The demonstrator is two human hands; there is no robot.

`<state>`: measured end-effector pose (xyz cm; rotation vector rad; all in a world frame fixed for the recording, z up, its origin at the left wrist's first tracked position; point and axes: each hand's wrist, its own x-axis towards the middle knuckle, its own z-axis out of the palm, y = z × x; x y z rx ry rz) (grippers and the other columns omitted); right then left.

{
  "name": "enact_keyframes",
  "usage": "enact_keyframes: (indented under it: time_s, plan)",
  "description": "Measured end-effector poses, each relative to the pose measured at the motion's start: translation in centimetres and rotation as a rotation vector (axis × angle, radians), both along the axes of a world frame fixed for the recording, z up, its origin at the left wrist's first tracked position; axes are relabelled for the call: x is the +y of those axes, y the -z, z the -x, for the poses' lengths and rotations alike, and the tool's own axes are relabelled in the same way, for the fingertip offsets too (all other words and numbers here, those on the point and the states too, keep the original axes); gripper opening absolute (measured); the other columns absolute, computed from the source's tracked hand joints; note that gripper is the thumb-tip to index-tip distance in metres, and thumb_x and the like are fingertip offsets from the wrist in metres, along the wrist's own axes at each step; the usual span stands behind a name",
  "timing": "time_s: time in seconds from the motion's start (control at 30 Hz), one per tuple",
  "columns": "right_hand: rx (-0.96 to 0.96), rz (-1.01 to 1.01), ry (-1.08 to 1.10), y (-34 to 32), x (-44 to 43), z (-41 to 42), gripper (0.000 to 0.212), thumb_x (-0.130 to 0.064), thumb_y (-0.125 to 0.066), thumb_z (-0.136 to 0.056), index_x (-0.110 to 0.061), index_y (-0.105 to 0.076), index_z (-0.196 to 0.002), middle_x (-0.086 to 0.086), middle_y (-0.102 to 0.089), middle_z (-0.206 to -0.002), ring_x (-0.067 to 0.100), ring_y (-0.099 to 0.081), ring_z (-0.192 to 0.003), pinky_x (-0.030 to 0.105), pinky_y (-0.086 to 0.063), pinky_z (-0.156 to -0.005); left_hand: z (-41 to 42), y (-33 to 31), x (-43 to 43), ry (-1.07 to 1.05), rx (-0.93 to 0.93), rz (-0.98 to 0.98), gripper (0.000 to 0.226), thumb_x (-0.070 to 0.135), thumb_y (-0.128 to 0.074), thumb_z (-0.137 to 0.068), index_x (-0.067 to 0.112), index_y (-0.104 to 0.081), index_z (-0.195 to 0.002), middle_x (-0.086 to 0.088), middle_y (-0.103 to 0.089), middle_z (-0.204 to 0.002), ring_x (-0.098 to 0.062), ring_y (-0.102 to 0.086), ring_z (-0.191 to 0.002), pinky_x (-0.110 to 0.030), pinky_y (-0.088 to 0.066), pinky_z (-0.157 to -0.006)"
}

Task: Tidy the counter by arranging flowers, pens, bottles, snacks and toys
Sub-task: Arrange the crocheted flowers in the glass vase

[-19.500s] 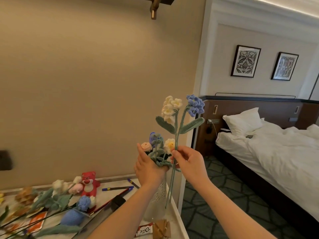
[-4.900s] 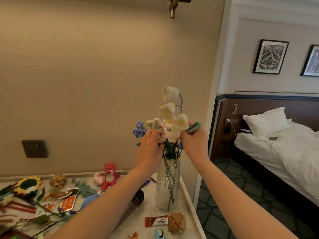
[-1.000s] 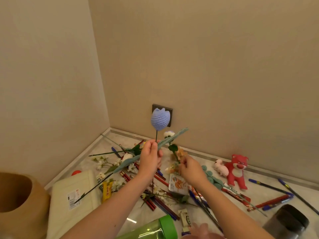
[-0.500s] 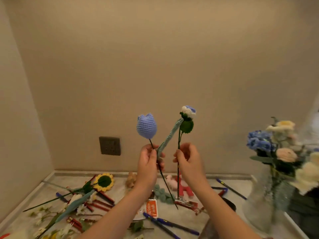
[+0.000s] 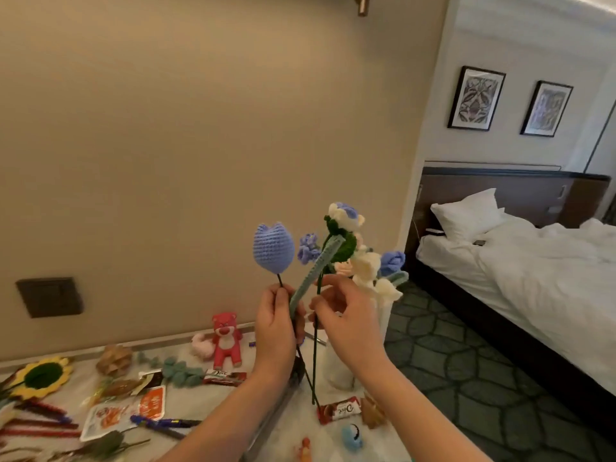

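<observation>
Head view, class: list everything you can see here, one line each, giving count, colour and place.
Crochet tulip: one, blue, held up in left hand.
White-and-blue flower: one, green stem, pinched by right hand.
Vase: one, clear, counter's right end, holding pale and blue flowers.
Sunflower: one, yellow, lying far left.
Bear toy: one, red, by the wall.
Chocolate bars: two, brown, on the counter.
Pen: one, blue, front left.
Bed: one, white, right.
Pictures: two, framed, wall above bed.
Hands: left hand, right hand, raised mid-frame.

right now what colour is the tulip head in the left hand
Periwinkle blue tulip head, left hand; head view.
</observation>
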<state>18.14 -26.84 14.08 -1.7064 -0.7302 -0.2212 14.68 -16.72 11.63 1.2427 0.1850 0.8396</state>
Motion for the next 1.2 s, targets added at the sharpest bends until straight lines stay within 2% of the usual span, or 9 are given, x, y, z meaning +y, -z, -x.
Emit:
enact_keyframes:
  time_s: [0.13, 0.3, 0.47, 0.6, 0.7, 0.77, 0.83, 1.0, 1.2]
  plan:
    - [-0.031, -0.050, -0.060, -1.8, -3.7, 0.1, 0.026, -0.017, -0.062, -0.086, -0.041, -0.059, -0.096, -0.013, -0.070, -0.076, 0.008, -0.069, -0.071, 0.034, -0.060, -0.063, -0.6, -1.8, -4.7, -0.050, -0.085, -0.003, 0.025, 0.014, -0.034, -0.103, 0.010, -0.047, -0.082, 0.007, -0.043, -0.049, -0.008, -0.033, -0.035, -0.020, -0.029, -0.033]
    - [-0.057, -0.081, -0.077, -4.7, -7.3, -0.8, 0.024, -0.016, -0.064, -0.089, -0.037, -0.060, -0.100, -0.012, -0.070, -0.077, 0.007, -0.070, -0.072, 0.034, -0.061, -0.066, -1.1, -4.5, -8.2, -0.029, -0.177, 0.011, 0.024, 0.018, -0.034, -0.104, 0.010, -0.048, -0.086, 0.004, -0.044, -0.052, -0.008, -0.032, -0.035, -0.021, -0.029, -0.033]
    - [-0.072, -0.106, -0.048, -6.6, -10.5, -2.7, 0.019, -0.010, -0.064, -0.090, -0.029, -0.063, -0.094, -0.002, -0.070, -0.074, 0.011, -0.069, -0.066, 0.037, -0.061, -0.064, -2.5, -5.6, -11.4, -0.046, -0.230, -0.143, 0.023, 0.016, -0.032, -0.105, 0.005, -0.047, -0.091, 0.002, -0.051, -0.055, -0.013, -0.043, -0.036, -0.023, -0.039, -0.035]
    - [-0.086, -0.088, -0.001, -6.1, -12.2, -4.7, 0.012, -0.013, -0.063, -0.091, -0.025, -0.063, -0.091, -0.002, -0.071, -0.072, 0.012, -0.069, -0.062, 0.034, -0.059, -0.057, -3.9, -5.2, -13.3, -0.075, -0.201, -0.207, 0.017, 0.019, -0.037, -0.103, 0.015, -0.053, -0.096, -0.003, -0.062, -0.071, -0.016, -0.059, -0.053, -0.026, -0.051, -0.047]
    - [-0.090, -0.051, 0.098, -5.5, -12.9, -6.7, 0.015, -0.015, -0.063, -0.089, -0.026, -0.063, -0.100, -0.008, -0.070, -0.074, 0.007, -0.069, -0.068, 0.034, -0.059, -0.061, -5.1, -6.0, -13.9, -0.108, -0.184, -0.238, 0.018, 0.019, -0.039, -0.103, 0.023, -0.054, -0.094, -0.001, -0.064, -0.081, -0.016, -0.064, -0.068, -0.024, -0.054, -0.057]
    - [-0.082, -0.037, 0.177, -5.2, -13.1, -8.2, 0.019, -0.021, -0.062, -0.088, -0.028, -0.061, -0.106, -0.008, -0.069, -0.077, 0.009, -0.068, -0.073, 0.043, -0.059, -0.068, -5.9, -7.1, -13.8, -0.104, -0.205, -0.237, 0.017, 0.018, -0.039, -0.103, 0.022, -0.053, -0.094, 0.002, -0.063, -0.074, -0.012, -0.063, -0.061, -0.023, -0.054, -0.057]
    - [-0.088, -0.052, 0.222, -5.0, -13.1, -9.5, 0.019, -0.022, -0.061, -0.089, -0.031, -0.059, -0.106, -0.007, -0.069, -0.078, 0.011, -0.067, -0.075, 0.046, -0.059, -0.072, -6.7, -8.3, -13.2, -0.131, -0.200, -0.246, 0.016, 0.018, -0.040, -0.103, 0.020, -0.054, -0.095, -0.004, -0.060, -0.077, -0.012, -0.062, -0.059, -0.027, -0.055, -0.060]
    - [-0.094, -0.145, 0.203, -5.1, -12.0, -11.6, 0.034, -0.018, -0.057, -0.093, -0.051, -0.048, -0.088, -0.006, -0.064, -0.079, 0.014, -0.067, -0.073, 0.050, -0.058, -0.072, -7.6, -10.0, -11.4, -0.195, -0.185, -0.259, 0.016, 0.018, -0.039, -0.103, 0.020, -0.052, -0.094, -0.013, -0.056, -0.091, -0.021, -0.058, -0.065, -0.035, -0.055, -0.068]
    - [-0.141, -0.186, 0.210, -5.3, -10.3, -14.0, 0.016, -0.019, -0.051, -0.097, -0.034, -0.045, -0.095, -0.007, -0.062, -0.079, 0.007, -0.065, -0.072, 0.042, -0.059, -0.070, -8.5, -10.1, -9.9, -0.265, -0.205, -0.234, 0.015, 0.016, -0.037, -0.104, 0.015, -0.050, -0.097, -0.021, -0.053, -0.087, -0.021, -0.057, -0.059, -0.033, -0.056, -0.061]
